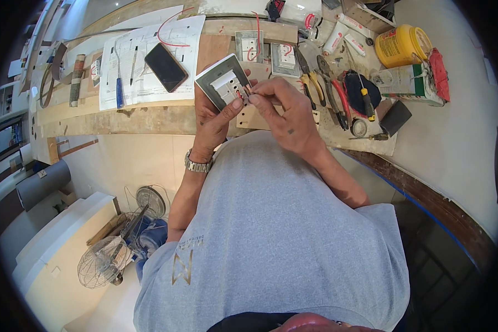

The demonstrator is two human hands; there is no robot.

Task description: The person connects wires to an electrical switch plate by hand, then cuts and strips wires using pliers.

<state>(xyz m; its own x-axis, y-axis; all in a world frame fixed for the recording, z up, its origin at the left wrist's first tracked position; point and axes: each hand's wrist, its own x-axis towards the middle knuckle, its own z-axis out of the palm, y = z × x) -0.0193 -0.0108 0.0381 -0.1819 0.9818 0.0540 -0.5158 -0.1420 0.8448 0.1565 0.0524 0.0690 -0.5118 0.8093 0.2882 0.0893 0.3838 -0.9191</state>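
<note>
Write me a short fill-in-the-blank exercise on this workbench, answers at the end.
1. The hand with a metal watch at its wrist, holding a wall socket, is the ____ one.
2. A dark, flat ____ lies on the paper, right of the pen.
3. Left of the pen lies a blue-handled ____.
4. The big round tub at the right is coloured ____.

Missing words: left; phone; screwdriver; yellow.

Grey-backed plate (pixel 224 84) in left fingers (pixel 230 112)
</note>
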